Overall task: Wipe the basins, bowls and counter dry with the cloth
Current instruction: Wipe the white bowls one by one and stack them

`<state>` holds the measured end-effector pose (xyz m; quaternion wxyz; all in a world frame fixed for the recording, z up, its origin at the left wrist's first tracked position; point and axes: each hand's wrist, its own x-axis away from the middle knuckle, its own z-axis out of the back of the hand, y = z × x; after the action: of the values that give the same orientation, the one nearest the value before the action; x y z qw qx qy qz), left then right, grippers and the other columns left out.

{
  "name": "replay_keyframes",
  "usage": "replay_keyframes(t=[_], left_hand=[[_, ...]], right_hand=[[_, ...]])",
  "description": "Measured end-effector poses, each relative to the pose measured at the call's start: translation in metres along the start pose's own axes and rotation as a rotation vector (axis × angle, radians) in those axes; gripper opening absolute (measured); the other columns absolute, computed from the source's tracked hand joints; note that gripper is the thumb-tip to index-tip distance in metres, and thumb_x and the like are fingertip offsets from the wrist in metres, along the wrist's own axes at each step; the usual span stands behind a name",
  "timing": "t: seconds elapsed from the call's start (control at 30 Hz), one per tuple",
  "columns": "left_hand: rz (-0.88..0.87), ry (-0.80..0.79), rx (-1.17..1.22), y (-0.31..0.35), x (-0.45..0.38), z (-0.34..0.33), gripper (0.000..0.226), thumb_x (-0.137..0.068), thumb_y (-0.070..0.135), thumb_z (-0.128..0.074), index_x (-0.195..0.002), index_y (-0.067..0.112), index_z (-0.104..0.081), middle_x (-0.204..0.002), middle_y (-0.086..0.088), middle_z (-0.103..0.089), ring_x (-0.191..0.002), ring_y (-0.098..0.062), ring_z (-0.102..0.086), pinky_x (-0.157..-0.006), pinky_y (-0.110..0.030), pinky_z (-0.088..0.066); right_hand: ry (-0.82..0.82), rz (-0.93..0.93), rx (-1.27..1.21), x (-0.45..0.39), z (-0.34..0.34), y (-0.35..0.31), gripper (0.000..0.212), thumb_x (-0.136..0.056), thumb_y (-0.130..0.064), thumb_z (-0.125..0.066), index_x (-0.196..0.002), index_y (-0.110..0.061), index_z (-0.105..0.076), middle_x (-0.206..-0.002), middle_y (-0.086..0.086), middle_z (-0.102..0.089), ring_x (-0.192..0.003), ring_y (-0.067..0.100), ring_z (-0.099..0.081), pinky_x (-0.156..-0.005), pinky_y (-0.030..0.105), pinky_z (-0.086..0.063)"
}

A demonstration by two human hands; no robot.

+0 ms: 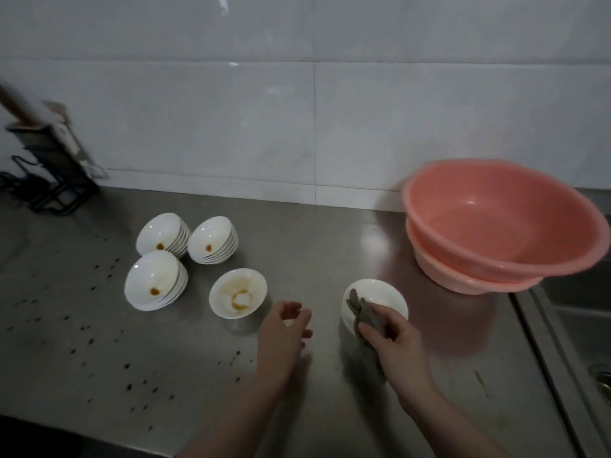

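The right hand holds a crumpled grey-brown cloth in a pinching grip and presses it into a single white bowl, which stands on the steel surface just ahead of that hand. The left hand hovers beside it, fingers loosely spread and holding nothing, near a stained bowl. Three stacks of white bowls with brown drops inside sit further left. Two nested pink basins stand to the right, by the sink. Dark droplets speckle the surface at left.
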<state>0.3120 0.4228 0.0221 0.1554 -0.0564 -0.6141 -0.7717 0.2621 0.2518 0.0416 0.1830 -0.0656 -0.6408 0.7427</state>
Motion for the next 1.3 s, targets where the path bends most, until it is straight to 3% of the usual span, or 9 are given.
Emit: replay_keyframes(t=[0.1, 0.23, 0.37, 0.5, 0.63, 0.8, 1.0, 1.17, 1.3], left_hand=[[0.026, 0.152, -0.056, -0.013, -0.012, 0.057, 0.012, -0.088, 0.022, -0.064, -0.1, 0.023, -0.06, -0.092, 0.002, -0.068, -0.064, -0.013, -0.069, -0.063, -0.035, -0.056], [0.195, 0.289, 0.0, -0.026, -0.04, 0.116, 0.035, -0.089, 0.024, -0.064, -0.121, 0.016, -0.053, -0.096, 0.0, -0.063, -0.074, -0.021, -0.069, -0.062, -0.04, -0.059], [0.35, 0.163, 0.08, -0.032, -0.072, 0.135, 0.047, -0.091, 0.03, -0.062, -0.131, 0.014, -0.044, -0.098, -0.015, -0.063, -0.072, -0.031, -0.069, -0.057, -0.043, -0.059], [0.375, 0.057, 0.111, -0.027, -0.085, 0.13, 0.024, -0.098, 0.02, -0.051, -0.117, 0.005, -0.052, -0.1, -0.024, -0.064, -0.06, -0.026, -0.065, -0.041, -0.027, -0.051], [0.334, 0.086, 0.051, -0.022, -0.088, 0.125, 0.012, -0.097, 0.007, -0.046, -0.097, 0.002, -0.057, -0.079, -0.02, -0.066, -0.058, -0.026, -0.067, -0.066, -0.042, -0.059], [0.203, 0.023, -0.054, -0.008, -0.05, 0.111, 0.016, -0.094, 0.006, -0.05, -0.09, 0.008, -0.064, -0.074, -0.017, -0.069, -0.056, -0.025, -0.069, -0.057, -0.037, -0.059], [0.217, -0.152, -0.125, -0.019, 0.04, 0.069, 0.018, -0.095, 0.008, -0.051, -0.085, 0.016, -0.064, -0.071, -0.013, -0.072, -0.058, -0.022, -0.071, -0.05, -0.028, -0.056], [0.281, -0.175, -0.09, -0.043, 0.073, 0.053, 0.022, -0.095, 0.006, -0.05, -0.082, 0.012, -0.067, -0.062, -0.015, -0.07, -0.059, -0.029, -0.07, -0.053, -0.035, -0.058], [0.278, -0.146, -0.091, -0.048, 0.082, 0.05, 0.025, -0.096, 0.007, -0.048, -0.078, 0.015, -0.065, -0.061, -0.016, -0.07, -0.058, -0.027, -0.07, -0.052, -0.032, -0.057]], right_hand=[[-0.063, 0.077, 0.121, -0.002, -0.032, -0.003, 0.039, -0.077, -0.005, -0.075, -0.096, -0.039, -0.068, -0.092, -0.026, -0.07, -0.094, -0.007, -0.062, -0.083, 0.014, -0.045], [-0.108, 0.109, 0.184, -0.001, -0.071, -0.004, 0.036, -0.079, -0.005, -0.073, -0.102, -0.033, -0.067, -0.096, -0.023, -0.068, -0.092, -0.008, -0.06, -0.079, 0.014, -0.042], [-0.127, 0.106, 0.195, -0.001, -0.102, -0.003, 0.034, -0.08, -0.008, -0.073, -0.107, -0.029, -0.067, -0.101, -0.021, -0.066, -0.092, -0.01, -0.059, -0.075, 0.004, -0.041], [-0.112, 0.089, 0.183, -0.001, -0.116, -0.003, 0.033, -0.081, -0.01, -0.072, -0.11, -0.026, -0.069, -0.101, -0.019, -0.068, -0.091, -0.014, -0.058, -0.072, 0.002, -0.041], [-0.087, 0.078, 0.161, 0.004, -0.109, -0.005, 0.033, -0.082, -0.007, -0.07, -0.111, -0.023, -0.068, -0.102, -0.018, -0.066, -0.09, -0.018, -0.056, -0.072, -0.002, -0.04], [-0.017, 0.072, 0.128, 0.012, -0.071, -0.011, 0.033, -0.082, -0.007, -0.071, -0.109, -0.025, -0.069, -0.102, -0.019, -0.068, -0.095, -0.015, -0.057, -0.086, 0.016, -0.046], [-0.002, 0.125, 0.151, 0.026, -0.016, -0.006, 0.032, -0.076, -0.009, -0.078, -0.102, -0.024, -0.068, -0.092, -0.016, -0.071, -0.091, -0.008, -0.062, -0.078, 0.019, -0.048], [-0.255, 0.441, 0.554, 0.036, -0.014, 0.021, 0.03, -0.072, -0.027, -0.076, -0.1, -0.033, -0.068, -0.096, -0.019, -0.066, -0.09, -0.001, -0.057, -0.074, 0.019, -0.047], [-0.366, 0.74, 1.001, 0.036, -0.033, 0.044, 0.024, -0.065, -0.032, -0.074, -0.088, -0.029, -0.072, -0.083, -0.01, -0.067, -0.076, 0.013, -0.058, -0.055, 0.022, -0.045]])
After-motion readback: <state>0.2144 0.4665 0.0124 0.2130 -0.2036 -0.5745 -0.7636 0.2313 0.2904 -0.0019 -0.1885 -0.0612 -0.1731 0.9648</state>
